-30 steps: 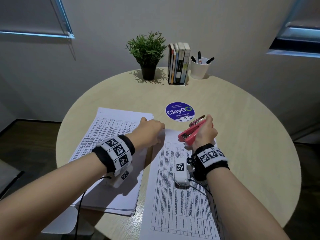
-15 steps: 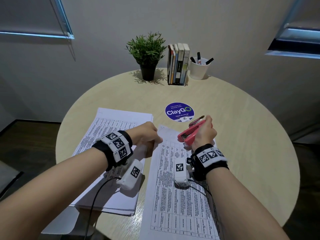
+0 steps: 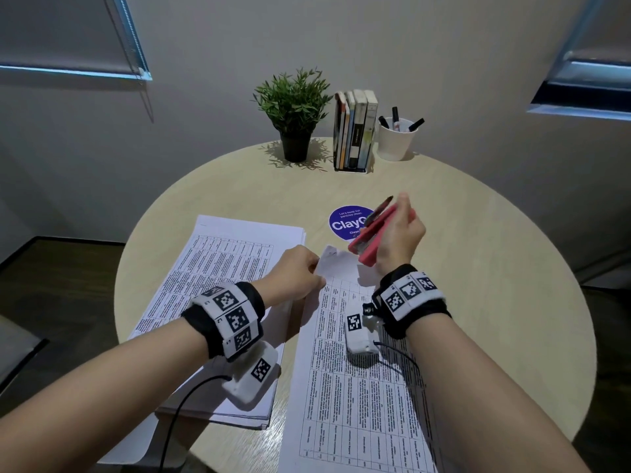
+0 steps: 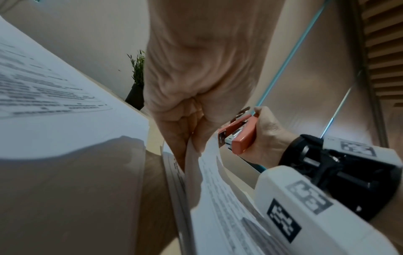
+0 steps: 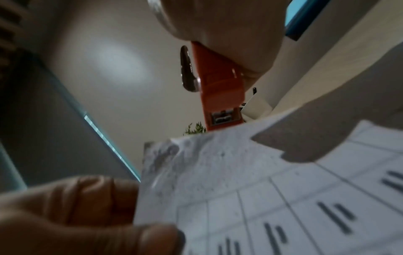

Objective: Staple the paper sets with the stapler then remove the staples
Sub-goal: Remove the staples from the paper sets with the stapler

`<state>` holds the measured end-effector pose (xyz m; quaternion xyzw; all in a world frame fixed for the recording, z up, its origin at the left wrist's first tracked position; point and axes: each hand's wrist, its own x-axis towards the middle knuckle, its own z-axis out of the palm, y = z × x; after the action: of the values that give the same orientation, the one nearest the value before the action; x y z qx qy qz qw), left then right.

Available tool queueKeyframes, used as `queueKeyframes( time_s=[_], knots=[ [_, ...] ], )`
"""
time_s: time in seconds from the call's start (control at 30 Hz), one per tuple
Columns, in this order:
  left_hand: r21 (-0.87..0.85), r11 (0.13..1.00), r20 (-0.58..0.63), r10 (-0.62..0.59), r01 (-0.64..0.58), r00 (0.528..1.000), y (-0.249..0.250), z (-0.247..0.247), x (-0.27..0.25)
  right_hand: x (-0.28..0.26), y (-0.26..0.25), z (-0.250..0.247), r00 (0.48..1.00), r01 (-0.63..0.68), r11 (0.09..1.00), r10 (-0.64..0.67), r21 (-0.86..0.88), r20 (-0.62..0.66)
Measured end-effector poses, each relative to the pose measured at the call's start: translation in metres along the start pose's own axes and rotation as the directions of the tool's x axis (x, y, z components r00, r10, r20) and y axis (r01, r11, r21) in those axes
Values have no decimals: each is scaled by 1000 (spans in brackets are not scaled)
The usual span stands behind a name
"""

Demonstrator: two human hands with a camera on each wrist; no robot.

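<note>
A printed paper set (image 3: pixel 358 387) lies in front of me on the round wooden table (image 3: pixel 478 285). My left hand (image 3: pixel 297 273) pinches its top left corner (image 3: pixel 329 257) and lifts it off the table; the left wrist view shows the sheets (image 4: pixel 218 181) bent up between thumb and fingers. My right hand (image 3: pixel 397 237) grips a pink-red stapler (image 3: pixel 374 235) just above that corner, mouth pointing down at the paper. From the right wrist the stapler (image 5: pixel 220 96) hangs over the raised, creased corner (image 5: pixel 196 163). A second, thicker paper stack (image 3: pixel 218 302) lies to the left.
At the table's far edge stand a potted plant (image 3: pixel 295 110), a row of books (image 3: pixel 355 131) in a holder and a white cup of markers (image 3: pixel 396 138). A blue round sticker (image 3: pixel 345 221) is on the table behind the stapler. Cables trail from the wrist cameras.
My left hand has slid back from the top edge to the paper set's left corner and raised it. The right hand with the stapler has barely moved.
</note>
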<state>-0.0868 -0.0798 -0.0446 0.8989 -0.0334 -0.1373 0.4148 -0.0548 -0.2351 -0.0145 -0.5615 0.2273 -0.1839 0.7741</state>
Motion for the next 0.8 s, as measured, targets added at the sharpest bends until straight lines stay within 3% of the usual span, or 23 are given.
queueKeyframes(
  time_s=[0.17, 0.27, 0.37, 0.8],
  knots=[
    [27, 996, -47, 85, -83, 995, 3, 0, -4, -12, 10, 14, 990, -30, 1000, 31, -7, 137],
    [-25, 997, -61, 72, -73, 996, 3, 1, -7, -19, 9, 23, 986, -49, 999, 47, 10, 160],
    [-114, 992, -55, 42, -48, 998, 1, 1, -10, -22, 9, 30, 987, -51, 998, 54, -27, 149],
    [-127, 983, -39, 131, -135, 991, 2, 1, -12, -23, 18, 37, 998, 20, 996, -15, -82, 57]
  ],
)
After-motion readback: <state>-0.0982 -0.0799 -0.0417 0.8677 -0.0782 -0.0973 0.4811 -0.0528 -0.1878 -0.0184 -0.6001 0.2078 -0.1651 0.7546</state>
